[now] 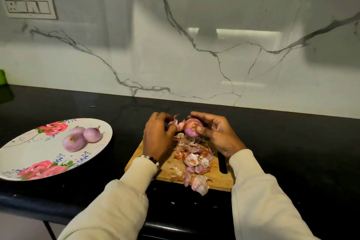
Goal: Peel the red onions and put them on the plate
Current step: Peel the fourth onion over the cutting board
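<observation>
Right hand grips onion above board's far edge, cut end toward camera; left hand pinches peel; plate lower left, w/ bare counter between.

Both hands peel one red onion – three onions lie plated

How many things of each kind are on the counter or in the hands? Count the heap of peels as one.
Peeled onions on the plate: 3
Onion in the right hand: 1
Plate: 1
Cutting board: 1
Heap of peels: 1
Total: 7
</observation>
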Demonstrator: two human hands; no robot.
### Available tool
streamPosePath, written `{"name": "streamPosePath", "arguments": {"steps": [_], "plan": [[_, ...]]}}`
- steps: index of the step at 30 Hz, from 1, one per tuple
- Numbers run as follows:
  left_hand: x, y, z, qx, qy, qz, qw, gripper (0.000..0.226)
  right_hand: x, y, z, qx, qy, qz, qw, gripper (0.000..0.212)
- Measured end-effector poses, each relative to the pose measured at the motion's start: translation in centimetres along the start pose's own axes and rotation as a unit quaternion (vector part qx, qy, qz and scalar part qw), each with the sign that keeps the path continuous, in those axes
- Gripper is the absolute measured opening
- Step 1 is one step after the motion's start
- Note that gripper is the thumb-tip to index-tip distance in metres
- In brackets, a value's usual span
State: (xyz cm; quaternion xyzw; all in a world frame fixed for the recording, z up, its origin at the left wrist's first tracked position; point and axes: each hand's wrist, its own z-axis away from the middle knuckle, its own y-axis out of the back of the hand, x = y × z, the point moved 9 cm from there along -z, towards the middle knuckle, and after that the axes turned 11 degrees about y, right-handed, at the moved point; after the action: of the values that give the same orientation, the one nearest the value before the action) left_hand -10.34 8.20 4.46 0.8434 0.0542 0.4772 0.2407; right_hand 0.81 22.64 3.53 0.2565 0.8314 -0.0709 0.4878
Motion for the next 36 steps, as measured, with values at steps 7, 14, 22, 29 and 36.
{"name": "streamPosePath", "arguments": {"steps": [7,14,22,29,36], "plan": [[1.1,0.3,0.2,0.023,-0.064,-0.005,0.998,0.016,0.1,0.1,0.0,0.000,-0.002,0.009,1.000,0.045],[2.8,-0.3,1.3,-0.053,-0.135,0.039,0.989,0.022,-0.2,-0.1,0.2,-0.006,0.000,0.005,1.000,0.045],[2.5,-1.0,1.7,-0.080,-0.120,0.059,0.988,0.018,0.2,-0.4,0.1,-0.017,-0.004,0.039,0.999,0.045],[2.3,-1.2,1.8,-0.095,-0.110,0.058,0.988,0.011,0.1,-0.6,0.2,-0.017,-0.002,0.030,0.999,0.042],[2.3,-1.1,1.9,-0.098,-0.096,0.056,0.989,0.013,0.2,-0.7,0.3,-0.022,-0.011,0.025,0.999,0.041]]}}
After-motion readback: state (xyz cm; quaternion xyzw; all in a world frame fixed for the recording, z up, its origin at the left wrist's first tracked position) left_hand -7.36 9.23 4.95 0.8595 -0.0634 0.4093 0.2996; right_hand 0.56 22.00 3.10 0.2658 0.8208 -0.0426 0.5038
